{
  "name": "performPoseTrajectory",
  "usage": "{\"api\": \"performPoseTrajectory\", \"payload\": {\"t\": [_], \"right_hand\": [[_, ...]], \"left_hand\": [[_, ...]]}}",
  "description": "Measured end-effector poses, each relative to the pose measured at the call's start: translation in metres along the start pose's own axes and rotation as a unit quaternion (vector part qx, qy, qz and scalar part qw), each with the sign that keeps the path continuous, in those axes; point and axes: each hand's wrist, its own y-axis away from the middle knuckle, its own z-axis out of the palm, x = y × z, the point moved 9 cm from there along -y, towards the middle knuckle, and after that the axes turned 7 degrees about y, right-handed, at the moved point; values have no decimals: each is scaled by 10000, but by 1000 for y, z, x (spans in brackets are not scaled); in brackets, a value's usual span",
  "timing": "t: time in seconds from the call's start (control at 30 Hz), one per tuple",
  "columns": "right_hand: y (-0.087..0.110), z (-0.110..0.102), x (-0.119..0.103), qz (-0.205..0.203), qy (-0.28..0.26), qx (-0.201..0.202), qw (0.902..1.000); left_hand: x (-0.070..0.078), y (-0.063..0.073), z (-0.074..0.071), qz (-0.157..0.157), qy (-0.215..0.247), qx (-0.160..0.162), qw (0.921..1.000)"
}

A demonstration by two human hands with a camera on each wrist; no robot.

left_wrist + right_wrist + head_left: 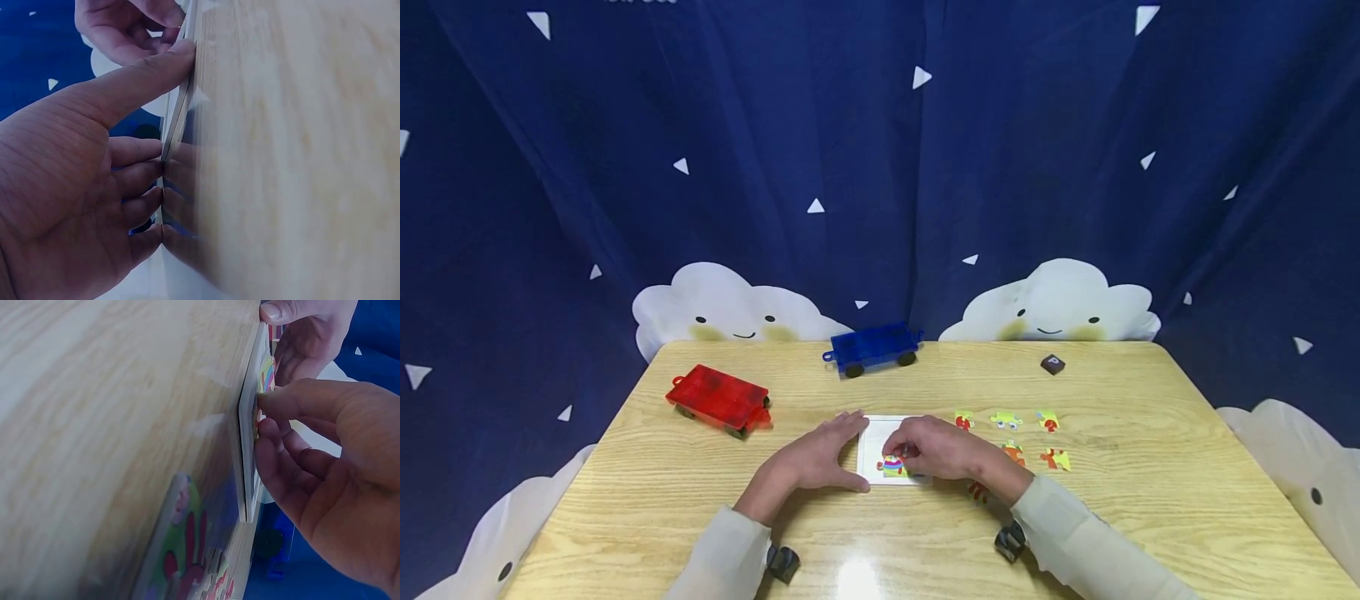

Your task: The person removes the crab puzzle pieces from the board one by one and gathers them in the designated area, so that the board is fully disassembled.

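Observation:
A white puzzle board [872,429] lies on the table between the two hands. Colourful joined puzzle pieces [895,469] with rainbow stripes sit in its lower part. My right hand [936,450] bends over the board, thumb and fingers pinching a puzzle piece [257,417] low against its surface; the fingers hide most of that piece. At the board's left side my left hand [820,454] rests with fingers fairly straight, its thumb [178,53] touching the near edge. Loose puzzle pieces [1006,420] lie to the right, one [977,492] partly under the right forearm.
Behind the board stands a blue toy wagon [872,346], and a red toy wagon [718,396] is at the left. A small dark block marked P [1052,364] lies at the back right. A dark blue curtain [880,167] hangs behind the wooden table [625,517].

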Motion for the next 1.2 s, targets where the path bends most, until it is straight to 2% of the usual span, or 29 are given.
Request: {"api": "performPoseTrajectory", "payload": {"t": [0.43, 0.83, 1.2], "right_hand": [[2, -5, -8, -302, 106, 202, 9993], [1, -7, -10, -310, -398, 499, 9975], [-2, -7, -11, -366, -356, 627, 9967]], "left_hand": [[2, 0, 0, 43, -65, -24, 10000], [4, 0, 0, 41, -62, -33, 10000], [4, 1, 0, 42, -57, -32, 10000]]}}
